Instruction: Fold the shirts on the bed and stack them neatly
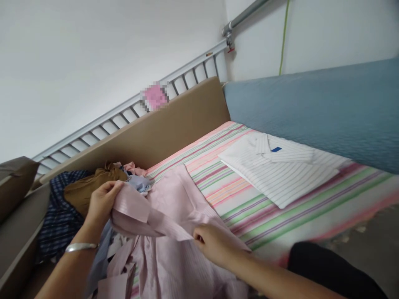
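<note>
A pink shirt (174, 195) with fine stripes lies spread on the striped bedding, its lower part running toward me. My left hand (104, 199), with a silver bangle at the wrist, pinches one end of the shirt's collar and lifts it off the bed. Pulled to a point, the other collar end is gripped by my right hand (207, 241), fingers closed. Between both hands the collar band stretches in a raised strip. A cuff of the same pink cloth rests at the lower left, near my left forearm.
Farther right lies a folded white striped shirt (280, 166) on the striped sheet (199, 166). At left is a heap with a brown garment (84, 189) and a navy checked one (59, 207). Behind stand a tan board (174, 124), a radiator (109, 124) and a blue padded panel (311, 108).
</note>
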`<action>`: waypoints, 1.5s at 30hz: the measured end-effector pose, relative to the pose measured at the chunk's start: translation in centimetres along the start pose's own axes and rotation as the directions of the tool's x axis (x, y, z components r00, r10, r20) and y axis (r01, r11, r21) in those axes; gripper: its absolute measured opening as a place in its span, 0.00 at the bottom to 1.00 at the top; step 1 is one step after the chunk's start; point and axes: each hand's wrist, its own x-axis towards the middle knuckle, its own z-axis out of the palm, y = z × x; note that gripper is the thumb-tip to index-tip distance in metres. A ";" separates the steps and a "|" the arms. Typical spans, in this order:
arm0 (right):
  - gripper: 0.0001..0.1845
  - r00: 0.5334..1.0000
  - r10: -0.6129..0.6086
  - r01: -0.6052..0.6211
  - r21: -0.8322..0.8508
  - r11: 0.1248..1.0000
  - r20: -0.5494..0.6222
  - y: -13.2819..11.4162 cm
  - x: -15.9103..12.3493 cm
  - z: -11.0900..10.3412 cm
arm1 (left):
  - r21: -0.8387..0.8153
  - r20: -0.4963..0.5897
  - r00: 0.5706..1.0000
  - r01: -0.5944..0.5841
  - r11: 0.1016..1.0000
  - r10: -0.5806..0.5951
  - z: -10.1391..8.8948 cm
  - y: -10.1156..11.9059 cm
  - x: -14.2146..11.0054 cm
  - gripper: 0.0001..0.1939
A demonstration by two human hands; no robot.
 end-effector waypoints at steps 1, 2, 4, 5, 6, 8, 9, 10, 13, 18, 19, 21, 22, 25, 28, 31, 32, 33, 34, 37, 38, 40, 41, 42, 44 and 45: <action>0.10 0.998 0.053 -0.055 0.052 0.997 0.041 0.0 0.0 -0.4 | -0.003 0.081 0.996 0.029 1.000 -0.029 1.2 -0.6 0.8 0.19; 0.10 0.991 0.097 -0.105 0.091 0.990 0.087 0.1 0.1 -0.6 | -0.006 0.157 0.986 0.060 0.998 -0.058 2.7 -1.1 1.7 0.20; 0.10 0.975 0.143 -0.165 0.126 0.978 0.170 0.6 0.5 -0.6 | 0.002 0.280 0.956 0.091 0.996 -0.088 6.1 -2.3 3.3 0.20; 0.09 0.972 0.140 -0.166 0.130 0.977 0.188 1.0 0.8 -0.5 | 0.004 0.326 0.941 0.100 0.995 -0.096 7.9 -2.8 4.1 0.19; 0.10 0.973 0.129 -0.156 0.133 0.979 0.190 1.4 1.1 -0.3 | 0.004 0.361 0.927 0.110 0.994 -0.104 9.8 -3.3 5.0 0.19; 0.11 0.976 0.138 -0.161 0.134 0.978 0.169 2.4 1.7 0.1 | -0.005 0.403 0.908 0.126 0.992 -0.114 13.3 -4.2 6.7 0.20; 0.11 0.973 0.161 -0.183 0.133 0.974 0.165 2.9 2.0 0.2 | -0.014 0.420 0.900 0.134 0.991 -0.116 15.0 -4.6 7.6 0.20; 0.11 0.966 0.191 -0.214 0.129 0.968 0.175 3.3 2.3 0.2 | -0.024 0.433 0.894 0.139 0.990 -0.115 16.5 -5.0 8.5 0.21; 0.11 0.925 0.279 -0.310 0.088 0.947 0.257 4.3 3.0 -0.4 | -0.047 0.456 0.882 0.152 0.987 -0.114 20.4 -5.9 10.9 0.23; 0.11 0.881 0.385 -0.409 0.034 0.912 0.276 5.4 3.7 -2.4 | -0.015 0.488 0.865 0.144 0.989 -0.119 25.8 -7.2 12.6 0.24; 0.12 0.871 0.418 -0.434 0.008 0.901 0.257 5.6 3.8 -2.5 | -0.001 0.488 0.865 0.133 0.991 -0.115 26.7 -7.4 12.5 0.23; 0.13 0.846 0.482 -0.480 -0.067 0.875 0.229 6.1 3.9 -2.5 | 0.032 0.480 0.871 0.102 0.994 -0.105 28.3 -7.8 12.1 0.21; 0.13 0.831 0.507 -0.496 -0.105 0.862 0.228 6.2 3.9 -2.4 | 0.052 0.474 0.875 0.083 0.995 -0.098 28.9 -8.0 11.9 0.20; 0.16 0.793 0.555 -0.522 -0.188 0.832 0.251 6.3 4.1 -2.1 | 0.123 0.443 0.894 0.016 0.992 -0.069 30.2 -8.6 11.4 0.16; 0.16 0.785 0.570 -0.529 -0.216 0.820 0.243 6.2 4.3 -2.1 | 0.199 0.398 0.916 -0.040 0.979 -0.044 30.7 -8.6 11.2 0.14; 0.15 0.796 0.562 -0.521 -0.218 0.825 0.223 6.3 4.4 -2.2 | 0.274 0.333 0.943 -0.088 0.958 -0.009 30.7 -7.6 10.6 0.14; 0.15 0.805 0.553 -0.512 -0.219 0.831 0.215 6.4 4.4 -2.3 | 0.297 0.304 0.953 -0.101 0.950 0.007 30.5 -7.1 10.0 0.16; 0.15 0.814 0.542 -0.500 -0.221 0.837 0.209 6.5 4.5 -2.3 | 0.315 0.276 0.961 -0.111 0.943 0.021 30.2 -6.4 9.1 0.18; 0.14 0.823 0.531 -0.489 -0.223 0.843 0.202 6.6 4.5 -2.4 | 0.329 0.258 0.965 -0.129 0.935 0.043 29.8 -5.7 7.9 0.21; 0.14 0.831 0.522 -0.481 -0.223 0.848 0.191 6.9 4.6 -2.6 | 0.322 0.342 0.918 -0.313 0.893 0.199 27.5 -3.6 1.8 0.24; 0.14 0.831 0.525 -0.486 -0.221 0.846 0.183 7.0 4.7 -2.7 | 0.299 0.400 0.876 -0.404 0.864 0.271 26.4 -3.0 -0.8 0.22; 0.15 0.839 0.521 -0.485 -0.219 0.847 0.156 6.8 4.6 -3.0 | 0.250 0.480 0.795 -0.528 0.811 0.370 23.7 -2.5 -6.5 0.21; 0.16 0.846 0.514 -0.478 -0.223 0.850 0.141 6.6 4.5 -3.3 | 0.249 0.496 0.781 -0.547 0.799 0.380 22.2 -2.7 -9.3 0.21; 0.18 0.854 0.505 -0.470 -0.230 0.852 0.123 6.3 4.3 -3.5 | 0.262 0.499 0.783 -0.546 0.796 0.372 20.5 -3.3 -12.0 0.21; 0.22 0.865 0.494 -0.458 -0.264 0.849 0.087 5.5 3.6 -4.1 | 0.313 0.474 0.823 -0.491 0.813 0.315 16.9 -5.5 -16.6 0.20; 0.22 0.872 0.485 -0.450 -0.288 0.845 0.061 4.9 3.1 -4.4 | 0.335 0.449 0.849 -0.449 0.829 0.278 14.9 -7.1 -18.6 0.20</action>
